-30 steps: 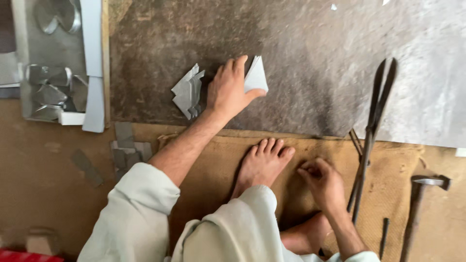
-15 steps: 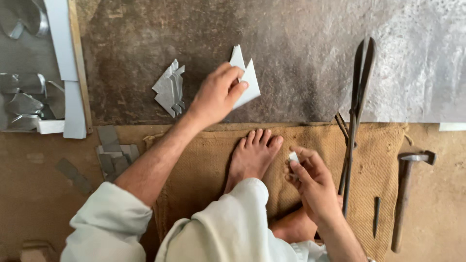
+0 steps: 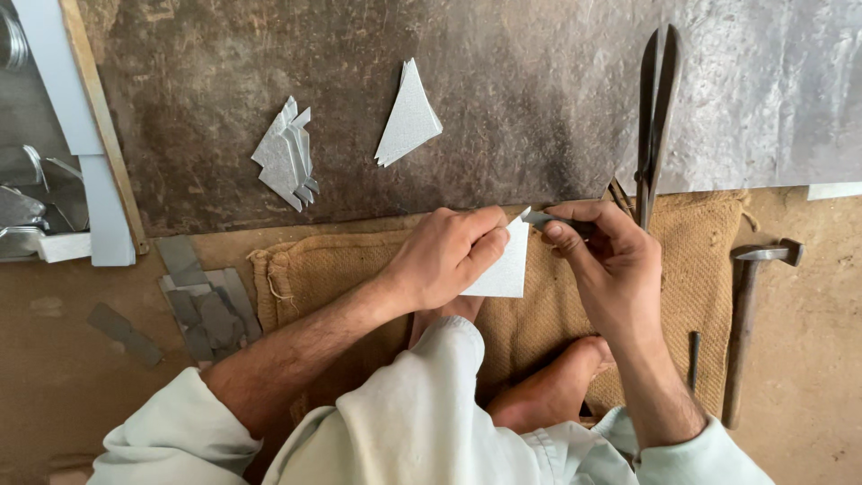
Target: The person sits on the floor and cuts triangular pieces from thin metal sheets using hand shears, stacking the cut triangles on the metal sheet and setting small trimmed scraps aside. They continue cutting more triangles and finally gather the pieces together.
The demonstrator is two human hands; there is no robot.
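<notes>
Burlap sacking (image 3: 557, 323) over a dusty floor is the work spot, with a dark metal sheet (image 3: 359, 108) beyond it. Left hand (image 3: 444, 256) pinches a small white sheet-metal piece (image 3: 501, 265), and right hand (image 3: 611, 260) grips a thin dark tool (image 3: 549, 218) touching its top corner. Further out: two stacks of cut triangles (image 3: 409, 117), big shears (image 3: 655, 117), a hammer (image 3: 745, 323) off to the right.

Bare brown earthen floor (image 3: 54, 395), dusty. Across the top, a broad dark, stained metal sheet (image 3: 503, 108), paler and shinier toward the right. Below it, a coarse burlap mat (image 3: 691, 260), frayed at its edges. Soft, even daylight.
</notes>
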